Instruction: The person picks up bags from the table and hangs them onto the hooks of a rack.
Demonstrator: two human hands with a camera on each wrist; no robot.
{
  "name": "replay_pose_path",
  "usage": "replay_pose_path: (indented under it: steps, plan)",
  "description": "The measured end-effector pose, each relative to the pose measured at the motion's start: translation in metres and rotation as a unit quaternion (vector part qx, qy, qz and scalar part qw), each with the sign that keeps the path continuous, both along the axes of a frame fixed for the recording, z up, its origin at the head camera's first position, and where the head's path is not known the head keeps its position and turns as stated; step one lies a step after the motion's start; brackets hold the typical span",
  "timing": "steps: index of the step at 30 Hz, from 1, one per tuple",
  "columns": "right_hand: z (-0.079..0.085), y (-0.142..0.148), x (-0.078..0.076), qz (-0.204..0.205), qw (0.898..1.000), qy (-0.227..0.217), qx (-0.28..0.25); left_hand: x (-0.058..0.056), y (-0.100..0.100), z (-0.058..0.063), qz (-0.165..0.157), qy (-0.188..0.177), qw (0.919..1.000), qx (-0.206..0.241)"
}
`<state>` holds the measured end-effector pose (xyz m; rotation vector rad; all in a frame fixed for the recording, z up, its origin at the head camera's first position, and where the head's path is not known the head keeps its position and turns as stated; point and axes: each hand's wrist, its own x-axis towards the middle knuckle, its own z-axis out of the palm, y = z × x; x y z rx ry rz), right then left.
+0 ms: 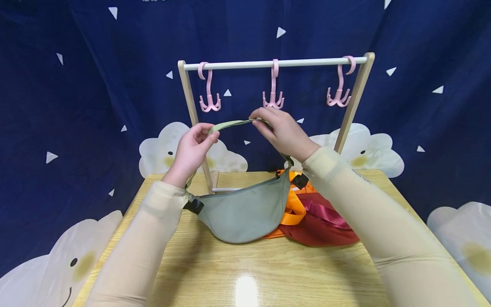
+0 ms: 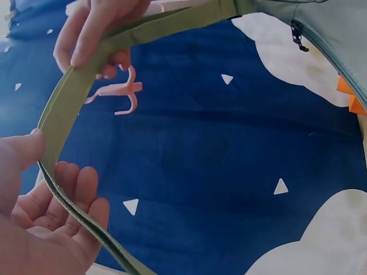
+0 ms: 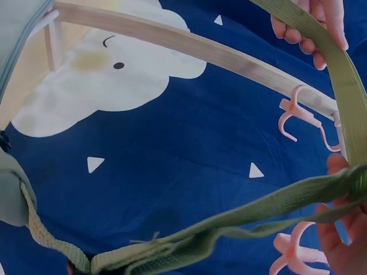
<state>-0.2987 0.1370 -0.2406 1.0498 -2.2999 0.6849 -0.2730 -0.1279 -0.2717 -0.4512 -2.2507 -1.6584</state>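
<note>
A grey-green waist bag (image 1: 245,213) hangs over the table by its light green strap (image 1: 232,123), which both hands hold up. My left hand (image 1: 190,149) pinches the strap's left part between thumb and fingers, as the left wrist view also shows. Farther right, my right hand (image 1: 285,130) grips the strap just below the middle pink hook (image 1: 273,97). Between the hands the strap runs in a shallow arc. The bag's zipper (image 2: 327,48) looks closed along the part in the left wrist view. Part of the strap is hidden behind the right hand.
A rack with a white rail (image 1: 245,65) and wooden posts (image 1: 354,102) stands on the wooden table (image 1: 245,264). Pink claw hooks hang at its left (image 1: 209,100) and right (image 1: 339,98). Behind the grey-green bag lie a dark red bag (image 1: 322,232) and an orange strap (image 1: 294,211).
</note>
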Motion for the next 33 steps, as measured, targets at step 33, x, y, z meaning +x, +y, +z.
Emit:
replay_pose_path:
  steps: [33]
  plan:
    - [0.01,-0.02,-0.014,-0.014,0.997,0.023,-0.077,-0.001,0.011,0.018,0.035,0.02,0.9952,0.089]
